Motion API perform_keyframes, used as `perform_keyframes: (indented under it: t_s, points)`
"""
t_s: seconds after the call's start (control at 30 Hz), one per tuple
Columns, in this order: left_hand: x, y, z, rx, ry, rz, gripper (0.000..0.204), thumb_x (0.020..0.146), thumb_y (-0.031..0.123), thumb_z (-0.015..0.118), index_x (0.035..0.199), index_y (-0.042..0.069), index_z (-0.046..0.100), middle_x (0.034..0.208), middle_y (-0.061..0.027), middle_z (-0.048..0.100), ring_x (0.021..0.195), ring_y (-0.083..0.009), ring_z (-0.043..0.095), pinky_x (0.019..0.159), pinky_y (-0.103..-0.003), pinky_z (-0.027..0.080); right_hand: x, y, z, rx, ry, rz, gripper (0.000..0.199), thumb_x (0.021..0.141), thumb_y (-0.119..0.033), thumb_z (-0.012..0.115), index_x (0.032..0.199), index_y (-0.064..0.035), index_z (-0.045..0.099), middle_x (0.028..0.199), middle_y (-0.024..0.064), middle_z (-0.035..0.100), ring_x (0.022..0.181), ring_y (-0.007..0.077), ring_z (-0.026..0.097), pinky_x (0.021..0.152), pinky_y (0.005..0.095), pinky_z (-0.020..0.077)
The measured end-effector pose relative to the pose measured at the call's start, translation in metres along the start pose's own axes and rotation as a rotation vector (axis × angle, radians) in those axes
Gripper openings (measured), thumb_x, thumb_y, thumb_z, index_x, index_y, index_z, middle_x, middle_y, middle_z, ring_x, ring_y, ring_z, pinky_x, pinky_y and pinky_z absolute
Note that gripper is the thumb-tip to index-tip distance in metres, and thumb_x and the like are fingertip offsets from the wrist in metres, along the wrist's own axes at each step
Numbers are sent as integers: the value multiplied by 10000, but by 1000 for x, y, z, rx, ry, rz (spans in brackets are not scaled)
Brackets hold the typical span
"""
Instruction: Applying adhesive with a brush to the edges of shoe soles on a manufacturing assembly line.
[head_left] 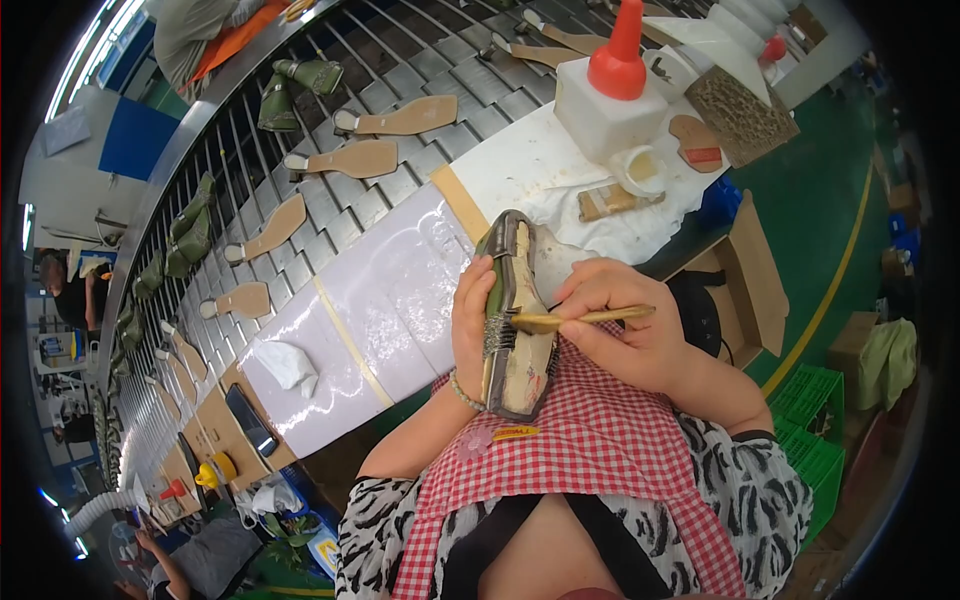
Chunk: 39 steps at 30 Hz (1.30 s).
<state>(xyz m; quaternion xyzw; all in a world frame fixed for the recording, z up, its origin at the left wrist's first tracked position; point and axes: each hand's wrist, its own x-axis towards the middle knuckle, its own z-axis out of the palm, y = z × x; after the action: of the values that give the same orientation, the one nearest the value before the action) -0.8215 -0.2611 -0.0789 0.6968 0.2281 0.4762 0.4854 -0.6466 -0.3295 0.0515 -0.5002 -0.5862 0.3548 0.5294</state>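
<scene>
Head camera looks down, close, seemingly tilted.

The white-covered workbench [400, 290] carries a red-capped glue bottle [608, 95] at its far right corner, a small cup [641, 168], and crumpled tissue [285, 363] toward its left end.

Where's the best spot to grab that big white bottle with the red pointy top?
Probably the white bottle is best taken around its wide square body, coming from the open table side nearest the person. The red nozzle tapers and looks slippery, and the small tub crowds one lower corner.
</scene>
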Motion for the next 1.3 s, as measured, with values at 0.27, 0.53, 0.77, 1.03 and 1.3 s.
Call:
perform_keyframes:
  t_s: [0.27, 0.53, 0.77, 1.03, 1.3]
  points:
    - [16, 28, -15, 419, -19, 88, 724, 811, 128, 705, 1406, 67, 298, 1427, -130, 272, 1257, -269, 425, 1029, -379, 418, -1, -7, 5, 24, -125, -52, 120, 796, -12, 685, 912, -25, 658, 959, 118, 649, 933, 213, 616, 846, 303, 465]
    - [40, 28, -72, -816, 94, -499, 647, 776, 318, 780, 1260, -5, 497, 1164, -93, 612, 1102, -221, 585, 942, -356, 477, 9, -18, -6, 428, 181, 159, 156, 874, -97, 641, 983, 10, 606, 1061, 145, 629, 995, 178, 584, 921, 327, 446]
    - [52, 63, -68, -529, -413, -552, 537, 742, 160, 789, 1199, 2, 557, 1113, -66, 633, 1012, -154, 592, 892, -313, 478, 21, -17, 9, 579, 174, 217, 121, 884, -47, 632, 991, 9, 619, 977, 71, 646, 935, 120, 583, 868, 280, 454]
    - [53, 80, -62, -483, -503, -554, 490, 730, 113, 791, 1156, -3, 580, 1069, -53, 631, 982, -139, 581, 875, -304, 478, 19, -28, 17, -135, 131, -227, 136, 792, -3, 694, 921, -16, 653, 929, 104, 633, 884, 198, 610, 791, 297, 481]
    - [50, 80, -62, -456, -551, -598, 517, 724, 131, 799, 1173, 0, 577, 1070, -55, 628, 980, -141, 581, 871, -301, 478, 16, -38, 5, -108, -2, -153, 115, 780, -22, 702, 882, -20, 649, 924, 126, 637, 910, 216, 613, 796, 301, 467]
